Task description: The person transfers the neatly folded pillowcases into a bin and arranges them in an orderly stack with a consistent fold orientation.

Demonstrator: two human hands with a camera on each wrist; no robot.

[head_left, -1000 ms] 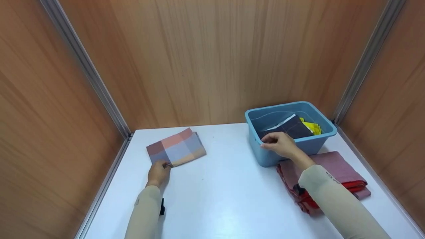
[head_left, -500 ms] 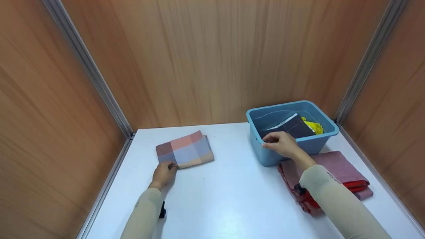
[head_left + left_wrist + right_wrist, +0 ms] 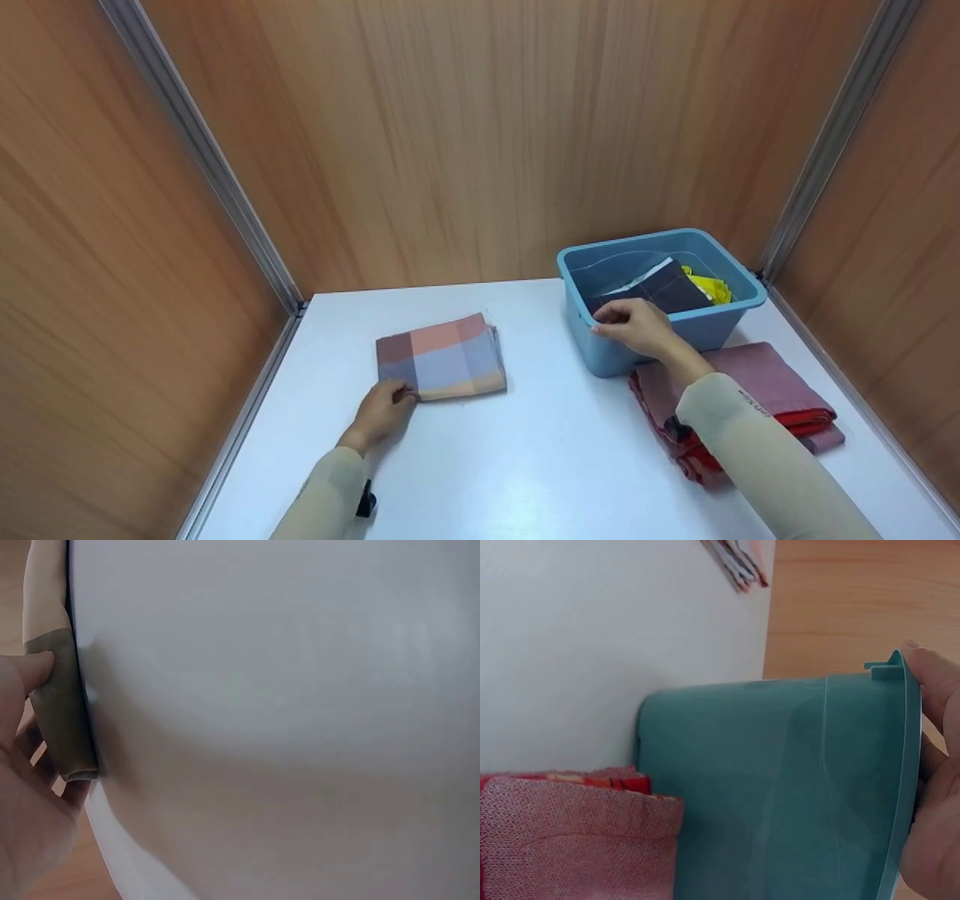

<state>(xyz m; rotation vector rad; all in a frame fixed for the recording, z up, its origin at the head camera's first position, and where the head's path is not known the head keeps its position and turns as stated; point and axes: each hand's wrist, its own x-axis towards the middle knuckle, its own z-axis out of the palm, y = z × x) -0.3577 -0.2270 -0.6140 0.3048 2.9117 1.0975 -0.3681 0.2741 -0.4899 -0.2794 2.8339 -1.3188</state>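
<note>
Wood-panelled walls are framing the white table [image 3: 525, 450], where the left hand [image 3: 386, 409] is pinching the near corner of the folded checked cloth [image 3: 442, 358] while the right hand [image 3: 634, 324] is gripping the blue tub's [image 3: 705, 330] near rim, red cloths [image 3: 757, 375] lying beside it.

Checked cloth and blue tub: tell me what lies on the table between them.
Nothing: between the checked cloth and the blue tub only bare white table shows in the head view. The red cloths lie in front of the tub.
</note>
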